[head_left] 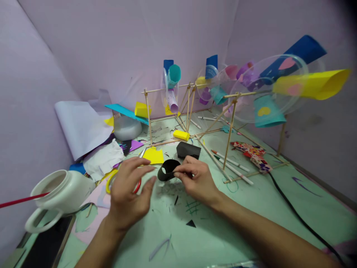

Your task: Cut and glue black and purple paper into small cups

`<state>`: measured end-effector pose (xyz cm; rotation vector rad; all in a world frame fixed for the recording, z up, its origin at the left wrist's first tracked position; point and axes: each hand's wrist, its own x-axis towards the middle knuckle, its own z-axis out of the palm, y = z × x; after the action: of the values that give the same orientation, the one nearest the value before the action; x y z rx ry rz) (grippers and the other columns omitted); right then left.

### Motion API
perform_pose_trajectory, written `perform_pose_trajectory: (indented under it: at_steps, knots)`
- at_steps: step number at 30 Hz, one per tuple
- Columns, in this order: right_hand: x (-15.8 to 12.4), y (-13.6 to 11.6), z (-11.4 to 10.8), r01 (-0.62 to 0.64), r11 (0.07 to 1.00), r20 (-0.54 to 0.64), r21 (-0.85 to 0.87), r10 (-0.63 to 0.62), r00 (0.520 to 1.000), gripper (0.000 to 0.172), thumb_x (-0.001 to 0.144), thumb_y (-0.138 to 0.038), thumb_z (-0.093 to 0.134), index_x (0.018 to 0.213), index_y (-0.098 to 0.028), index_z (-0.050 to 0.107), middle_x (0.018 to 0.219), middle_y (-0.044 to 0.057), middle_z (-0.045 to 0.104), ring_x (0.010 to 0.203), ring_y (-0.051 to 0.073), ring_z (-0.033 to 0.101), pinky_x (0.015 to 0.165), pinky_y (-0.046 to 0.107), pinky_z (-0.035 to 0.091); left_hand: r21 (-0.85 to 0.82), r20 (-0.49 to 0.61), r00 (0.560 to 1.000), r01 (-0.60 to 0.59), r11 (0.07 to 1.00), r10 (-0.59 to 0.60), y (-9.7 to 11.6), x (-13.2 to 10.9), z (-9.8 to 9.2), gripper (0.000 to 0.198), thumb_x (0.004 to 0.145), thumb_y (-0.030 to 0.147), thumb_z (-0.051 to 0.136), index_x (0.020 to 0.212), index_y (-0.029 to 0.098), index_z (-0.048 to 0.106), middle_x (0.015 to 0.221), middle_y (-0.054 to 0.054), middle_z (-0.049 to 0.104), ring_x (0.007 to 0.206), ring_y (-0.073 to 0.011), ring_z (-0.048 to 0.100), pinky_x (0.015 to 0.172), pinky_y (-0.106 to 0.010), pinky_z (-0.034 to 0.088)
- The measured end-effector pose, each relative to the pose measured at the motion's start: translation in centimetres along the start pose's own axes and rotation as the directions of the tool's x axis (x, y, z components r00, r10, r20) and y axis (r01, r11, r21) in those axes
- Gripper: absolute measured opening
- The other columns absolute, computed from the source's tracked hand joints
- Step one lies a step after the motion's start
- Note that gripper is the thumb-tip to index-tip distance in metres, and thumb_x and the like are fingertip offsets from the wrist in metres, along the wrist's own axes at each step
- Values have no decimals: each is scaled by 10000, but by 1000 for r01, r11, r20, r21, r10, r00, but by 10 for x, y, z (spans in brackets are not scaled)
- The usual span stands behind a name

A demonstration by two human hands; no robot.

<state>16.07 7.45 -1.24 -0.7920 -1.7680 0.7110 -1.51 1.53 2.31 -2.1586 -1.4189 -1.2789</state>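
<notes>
Between the fingertips of my right hand (195, 176) is a loop of black paper (164, 175), pinched at its right side. My left hand (132, 188) is a little to the left of the loop, fingers apart and holding nothing. Just behind the loop rests a folded piece of black paper (188, 149). A yellow paper piece (154, 155) lies flat behind my left hand. Scissors with a yellow and red handle (111, 181) are partly hidden by that hand. On the table in front lies a small black paper triangle (191, 223).
Wooden-stick frames (231, 137) carry clear plastic discs with coloured paper tubes at the back and right. A glue gun (252, 154) with a patterned cover trails a black cord (298, 216). At left stand a white teapot-like pot (67, 191) and a phone (47, 242). Several pencils (231, 162) lie at right.
</notes>
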Motion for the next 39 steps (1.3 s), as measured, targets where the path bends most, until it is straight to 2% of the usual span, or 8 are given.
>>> perform_pose_trajectory:
  at_steps: [3,9,14,18,22,29,35,39]
  knots:
    - [-4,-3,2,154,984,76,-85,-148,986,181,704,-60,540,683,-155,693,578,-6,462,541,101,464,481,217,351,17,158,974,-169,986,164,13,0,5,225,705,63,594,915,137,621,940,-92,641,1002,-269,504,858,-459,429]
    - [-9,-8,5,227,963,156,-143,-204,966,185,723,-80,522,702,-129,699,588,7,457,528,102,451,475,214,343,78,273,954,-152,985,126,17,-3,12,114,711,68,559,759,123,647,779,-85,638,964,-297,487,863,-531,385]
    - [-9,-8,6,141,984,189,-104,-120,975,168,693,-52,556,684,-134,703,588,4,476,546,104,470,494,215,352,6,312,949,-38,999,34,15,-4,14,95,667,64,571,666,142,626,764,-76,617,975,-294,480,844,-500,398]
    - [-4,-9,4,-35,999,214,-9,36,976,156,665,-25,608,666,-146,706,560,-19,477,531,91,477,490,206,353,-56,326,945,40,998,-20,12,-3,15,72,669,81,589,685,148,611,865,-87,628,1017,-286,467,856,-483,397]
    - [1,-10,3,-184,982,299,37,165,940,152,639,-6,642,610,-146,693,542,-37,463,512,74,459,469,195,337,-105,415,910,70,992,-21,6,0,12,72,655,104,624,681,170,610,693,-34,622,972,-264,486,877,-476,382]
    - [5,-7,4,-183,982,273,53,162,948,160,635,-1,637,611,-150,693,535,-48,447,502,62,433,462,188,322,-110,533,843,150,983,-69,3,7,14,60,643,145,648,639,204,643,765,-23,638,995,-263,482,849,-445,407]
    - [10,5,0,-161,987,258,20,150,954,129,645,-37,643,631,-155,695,542,-49,431,498,65,406,456,196,311,-83,563,820,180,980,-103,2,15,26,96,677,154,627,592,194,646,612,-15,578,853,-229,515,765,-413,434]
    - [12,11,-5,-144,990,312,7,135,940,92,672,-80,653,692,-158,698,572,-41,450,527,77,435,485,205,338,-86,563,817,212,973,-128,1,19,32,171,647,112,620,500,187,573,574,5,526,743,-198,517,679,-363,429]
